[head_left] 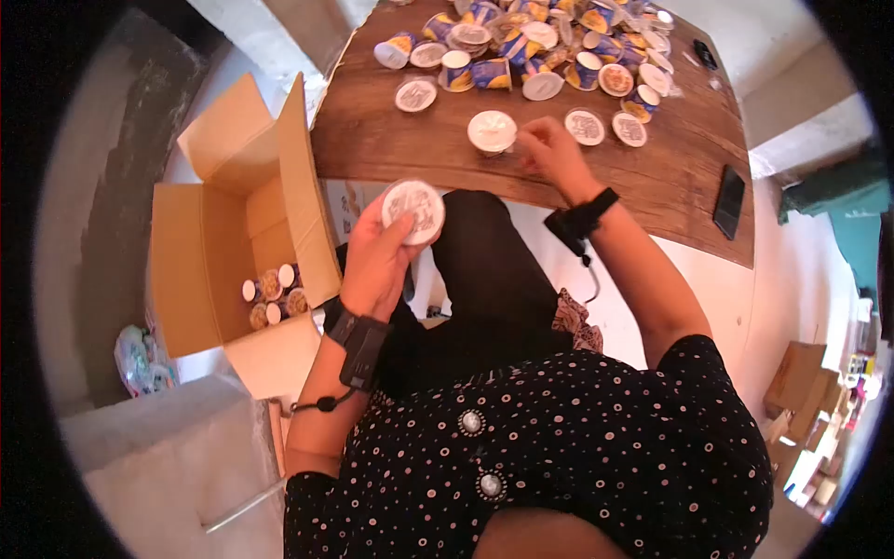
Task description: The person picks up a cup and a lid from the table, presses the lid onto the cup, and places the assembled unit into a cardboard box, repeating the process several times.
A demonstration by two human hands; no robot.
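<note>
My left hand [374, 256] is wrapped round a lidded cup [414, 212], in front of the table edge. Its round white lid, with dark print, faces up and my thumb lies over the rim. Over the table, my right hand [556, 156] has its fingers curled in a pinch; whether anything is between them I cannot make out. Just left of those fingers stands a white-topped cup [492, 131], very close to or touching them. Two more printed round lids, one of them a near lid [585, 127], lie beyond my right hand.
A heap of blue-and-yellow cups [521, 47] and lids covers the far part of the wooden table [372, 140]. A phone [729, 202] lies near the right edge. At left stands an open cardboard box [200, 270] with several cups [275, 291] inside.
</note>
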